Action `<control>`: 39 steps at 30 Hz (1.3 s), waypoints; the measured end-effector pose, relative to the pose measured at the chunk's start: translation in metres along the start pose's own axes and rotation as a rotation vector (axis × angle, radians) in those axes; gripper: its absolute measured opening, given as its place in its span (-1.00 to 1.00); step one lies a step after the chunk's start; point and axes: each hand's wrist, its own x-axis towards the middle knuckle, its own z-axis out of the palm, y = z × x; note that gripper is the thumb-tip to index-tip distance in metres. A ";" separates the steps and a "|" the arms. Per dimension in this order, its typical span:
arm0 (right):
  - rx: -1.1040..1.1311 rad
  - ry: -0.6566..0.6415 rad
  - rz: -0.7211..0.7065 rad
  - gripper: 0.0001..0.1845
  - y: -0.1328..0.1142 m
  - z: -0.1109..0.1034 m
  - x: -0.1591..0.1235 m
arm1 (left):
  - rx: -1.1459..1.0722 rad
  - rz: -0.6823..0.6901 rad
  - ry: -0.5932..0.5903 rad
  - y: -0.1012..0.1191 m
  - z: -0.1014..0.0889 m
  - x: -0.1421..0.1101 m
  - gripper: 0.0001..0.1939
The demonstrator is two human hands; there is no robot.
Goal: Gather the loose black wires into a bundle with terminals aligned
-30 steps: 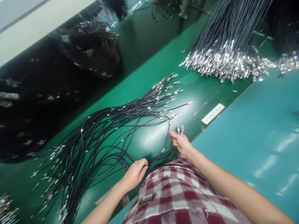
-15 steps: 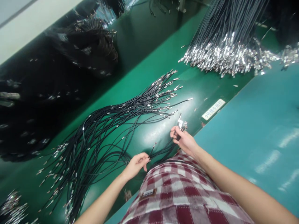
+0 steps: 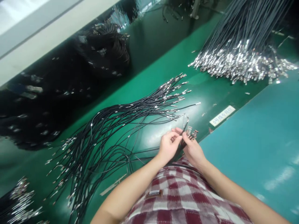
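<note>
Over green tabletop (image 3: 151, 132), hands (image 3: 168, 146) holding metal-tipped wires (image 3: 193, 135); wire pile (image 3: 99, 124) nearby

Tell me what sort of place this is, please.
Probably a wire-assembly workbench in a factory: loose black cables with metal ends, a big bundle of silver-tipped wires, and a label on the green surface.

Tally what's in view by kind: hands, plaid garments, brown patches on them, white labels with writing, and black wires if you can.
Hands (left hand, right hand): 2
Plaid garment: 1
Brown patch: 1
White label: 1
Total: 5
Black wires overlap too much to count.
</note>
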 end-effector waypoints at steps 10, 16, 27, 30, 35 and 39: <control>0.254 0.144 0.121 -0.67 0.008 -0.020 0.006 | 0.555 -0.045 0.339 -0.029 -0.108 0.043 -0.78; 0.351 0.099 0.160 -0.68 0.012 -0.018 0.015 | 0.231 -0.439 -0.103 -0.008 -0.126 0.017 -0.58; 0.348 -0.048 0.356 -0.77 -0.005 -0.015 0.013 | 0.171 -0.228 -0.628 -0.004 -0.090 -0.080 -0.53; 0.323 -0.059 0.287 -0.72 -0.007 -0.012 0.008 | 0.242 -0.224 -0.662 0.003 -0.096 -0.084 -0.52; 0.298 0.064 0.224 -0.76 -0.003 -0.011 0.001 | 0.372 -0.176 -0.641 0.002 -0.110 -0.100 -0.57; 0.397 0.164 0.184 -0.73 0.011 -0.025 -0.003 | 0.397 -0.081 -0.553 -0.013 -0.120 -0.121 -0.62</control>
